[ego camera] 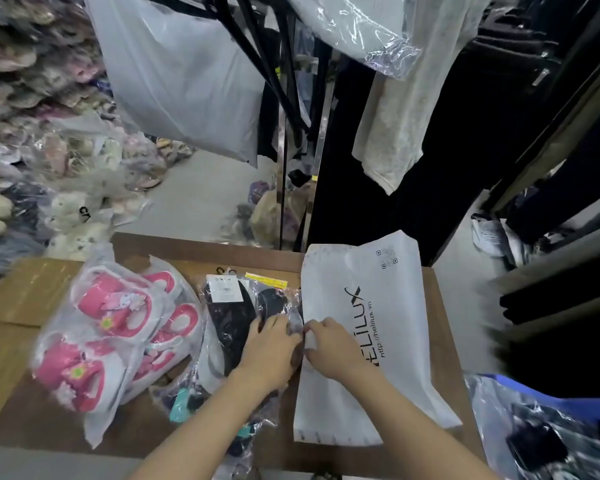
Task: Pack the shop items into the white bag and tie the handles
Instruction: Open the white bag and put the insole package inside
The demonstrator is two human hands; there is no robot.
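Note:
A flat white bag (381, 327) printed HELILUX lies on the right half of the brown table (201, 254). My right hand (329, 344) pinches the bag's left edge, the handle end. My left hand (267, 344) meets it there, fingers closed on the same white plastic edge, resting over black items in clear wrap (232, 317). Pink and white children's sandals in clear bags (118, 334) lie at the left. More small wrapped items, one teal (179, 407), sit under my left forearm.
Cardboard boxes (18, 299) sit at the table's left. Piles of bagged shoes (49, 150) fill the left background. Hanging clothes and plastic covers (181, 74) crowd above; dark racks stand right. A blue basket with wrapped goods (548, 431) sits at lower right.

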